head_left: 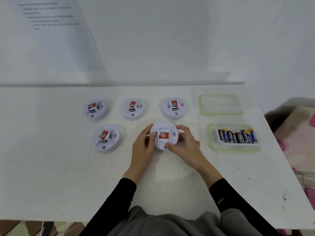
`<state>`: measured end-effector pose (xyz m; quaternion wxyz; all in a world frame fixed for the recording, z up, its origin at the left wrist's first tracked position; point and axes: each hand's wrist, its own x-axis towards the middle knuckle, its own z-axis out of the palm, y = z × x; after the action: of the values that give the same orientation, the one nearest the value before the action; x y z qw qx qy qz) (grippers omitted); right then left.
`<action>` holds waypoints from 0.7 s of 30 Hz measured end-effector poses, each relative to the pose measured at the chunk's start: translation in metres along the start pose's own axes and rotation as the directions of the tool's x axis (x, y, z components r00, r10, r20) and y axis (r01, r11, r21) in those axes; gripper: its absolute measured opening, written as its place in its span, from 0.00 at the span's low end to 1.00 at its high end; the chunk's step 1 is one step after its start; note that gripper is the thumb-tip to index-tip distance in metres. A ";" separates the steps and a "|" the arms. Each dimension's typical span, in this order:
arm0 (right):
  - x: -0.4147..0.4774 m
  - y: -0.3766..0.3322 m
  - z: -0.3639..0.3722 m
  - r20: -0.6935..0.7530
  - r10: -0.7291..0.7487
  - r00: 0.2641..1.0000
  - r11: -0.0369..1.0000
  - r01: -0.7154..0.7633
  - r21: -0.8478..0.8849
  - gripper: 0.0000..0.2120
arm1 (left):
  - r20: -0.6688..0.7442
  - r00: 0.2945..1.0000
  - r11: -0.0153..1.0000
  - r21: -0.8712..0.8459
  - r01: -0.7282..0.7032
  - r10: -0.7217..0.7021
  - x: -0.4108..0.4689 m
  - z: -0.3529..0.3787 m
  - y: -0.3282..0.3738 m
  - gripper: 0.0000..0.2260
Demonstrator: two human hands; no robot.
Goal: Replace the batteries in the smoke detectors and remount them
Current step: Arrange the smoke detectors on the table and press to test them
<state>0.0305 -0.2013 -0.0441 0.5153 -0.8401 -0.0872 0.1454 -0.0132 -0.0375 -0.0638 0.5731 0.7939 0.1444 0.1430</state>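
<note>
Lying on a scuffed white table (51, 159): far row of smoke detectors (132, 109), three abreast; fourth detector (106, 138) sitting nearer, at left; fifth detector (164, 135) at centre. Standing toward the right edge, far tub (221, 104) and near tub (235, 148), the latter holding batteries (237, 135).

Container (215, 145) with batteries (237, 135) right of detectors (133, 109), on table (51, 167).

White detectors (163, 127), red labels (164, 135), seemingly black-blue batteries (237, 136)

Matt white plastic detectors (164, 135); clear glossy plastic tub (233, 147).
</note>
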 end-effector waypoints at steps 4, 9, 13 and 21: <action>0.003 0.002 0.001 -0.004 0.009 1.000 1.000 -0.009 -0.008 0.29 | -0.005 1.000 1.000 0.001 -0.001 0.001 0.001 0.001 -0.001 0.15; 0.003 0.003 0.004 -0.022 0.000 1.000 1.000 0.000 0.001 0.28 | -0.006 1.000 1.000 0.007 0.003 -0.003 0.001 0.001 -0.002 0.16; 0.003 0.003 0.003 -0.022 -0.001 1.000 1.000 0.001 -0.008 0.28 | 0.002 1.000 1.000 -0.001 0.001 -0.001 0.001 0.000 -0.001 0.15; 0.003 0.003 0.003 -0.022 -0.001 1.000 1.000 0.001 -0.030 0.30 | 0.002 1.000 1.000 -0.004 -0.005 0.005 0.001 0.001 -0.003 0.16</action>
<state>0.0322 -0.1991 -0.0483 0.5037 -0.8491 -0.0842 0.1348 -0.0123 -0.0366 -0.0668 0.5746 0.7932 0.1415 0.1437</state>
